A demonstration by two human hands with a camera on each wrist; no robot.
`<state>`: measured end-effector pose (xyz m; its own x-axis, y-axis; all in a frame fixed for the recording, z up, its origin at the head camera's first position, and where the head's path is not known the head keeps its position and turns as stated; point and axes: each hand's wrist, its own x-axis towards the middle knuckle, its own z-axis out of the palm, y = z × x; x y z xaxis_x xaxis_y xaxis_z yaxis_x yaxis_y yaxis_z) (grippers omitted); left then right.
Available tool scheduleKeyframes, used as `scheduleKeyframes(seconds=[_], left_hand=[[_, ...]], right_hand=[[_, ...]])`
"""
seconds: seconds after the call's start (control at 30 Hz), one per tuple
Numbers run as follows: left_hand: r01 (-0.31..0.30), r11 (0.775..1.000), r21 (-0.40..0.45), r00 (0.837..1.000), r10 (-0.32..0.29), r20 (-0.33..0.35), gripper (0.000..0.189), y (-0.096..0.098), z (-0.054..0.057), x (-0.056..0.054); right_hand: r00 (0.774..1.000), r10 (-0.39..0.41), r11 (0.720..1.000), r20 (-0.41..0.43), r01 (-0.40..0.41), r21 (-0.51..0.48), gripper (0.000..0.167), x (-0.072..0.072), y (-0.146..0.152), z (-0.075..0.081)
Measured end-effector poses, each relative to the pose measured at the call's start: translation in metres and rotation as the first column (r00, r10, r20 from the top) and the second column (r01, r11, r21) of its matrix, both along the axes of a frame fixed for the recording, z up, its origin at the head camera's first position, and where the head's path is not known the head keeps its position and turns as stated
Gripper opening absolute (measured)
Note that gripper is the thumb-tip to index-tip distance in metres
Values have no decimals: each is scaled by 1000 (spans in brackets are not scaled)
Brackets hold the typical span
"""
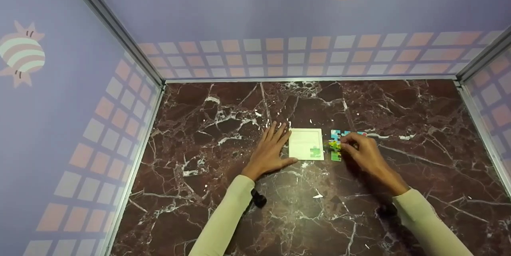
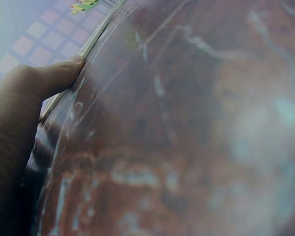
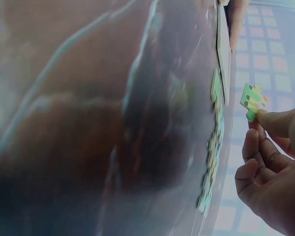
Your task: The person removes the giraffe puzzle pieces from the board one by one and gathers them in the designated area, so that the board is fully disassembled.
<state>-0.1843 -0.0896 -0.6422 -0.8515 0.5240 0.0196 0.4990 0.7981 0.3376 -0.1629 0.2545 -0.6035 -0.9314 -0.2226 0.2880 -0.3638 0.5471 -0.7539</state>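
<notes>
A square, pale puzzle board [image 1: 303, 141] with a raised rim lies on the marble-patterned table. One green puzzle piece [image 1: 315, 152] sits in its lower right corner. My left hand [image 1: 270, 150] is spread along the board's left side, fingers straight; in the left wrist view its thumb [image 2: 69, 69] rests on the board's edge. Over the loose pieces to the right, my right hand [image 1: 361, 150] pinches a yellow-and-green puzzle piece [image 3: 251, 101] between thumb and forefinger, the other fingers curled beneath.
Loose puzzle pieces [image 1: 335, 134] in blue, yellow and green lie just right of the board, partly covered by my right hand. Patterned walls [image 1: 275, 58] close off the back and both sides of the table. Small white scraps [image 1: 317, 196] dot the surface.
</notes>
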Motion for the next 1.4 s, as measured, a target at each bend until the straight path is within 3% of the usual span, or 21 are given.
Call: scheduleKeyframes(seconds=[0.47,0.83,1.4], left_hand=[[4,1000,-11,1000,-4,-2,104,0,-1,-1],[-2,1000,16,1000,2,9,105,1,-1,-1],[-1,1000,-21,1000,0,-20,104,0,-1,-1]], right_hand=[[998,-54,998,-12,54,40,10,8,32,-7],[1000,-7,999,7,7,50,5,19,40,-16],[999,33,996,12,-34,78,15,20,44,-19]])
